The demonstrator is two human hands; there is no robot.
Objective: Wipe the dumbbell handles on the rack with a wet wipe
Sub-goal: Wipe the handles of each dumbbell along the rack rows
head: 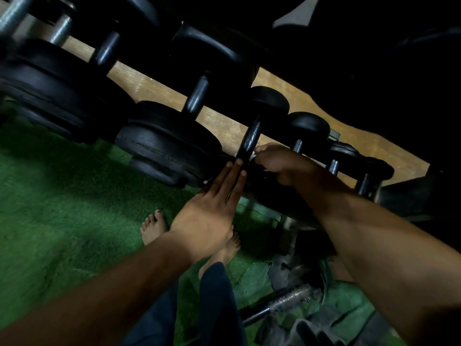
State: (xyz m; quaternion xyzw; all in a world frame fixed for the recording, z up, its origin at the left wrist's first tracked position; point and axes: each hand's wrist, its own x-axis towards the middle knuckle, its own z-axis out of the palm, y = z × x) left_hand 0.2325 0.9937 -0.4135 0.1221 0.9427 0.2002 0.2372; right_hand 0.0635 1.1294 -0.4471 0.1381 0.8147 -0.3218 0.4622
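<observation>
I see the left hand [207,211] with straight fingers [235,171] touching the near end of a dark dumbbell handle [250,139] on the rack [282,196]. The right hand [279,162] is curled just beside this handle; what it holds, I cannot tell. Below, bare feet [152,228] stand on green turf [62,208].
</observation>
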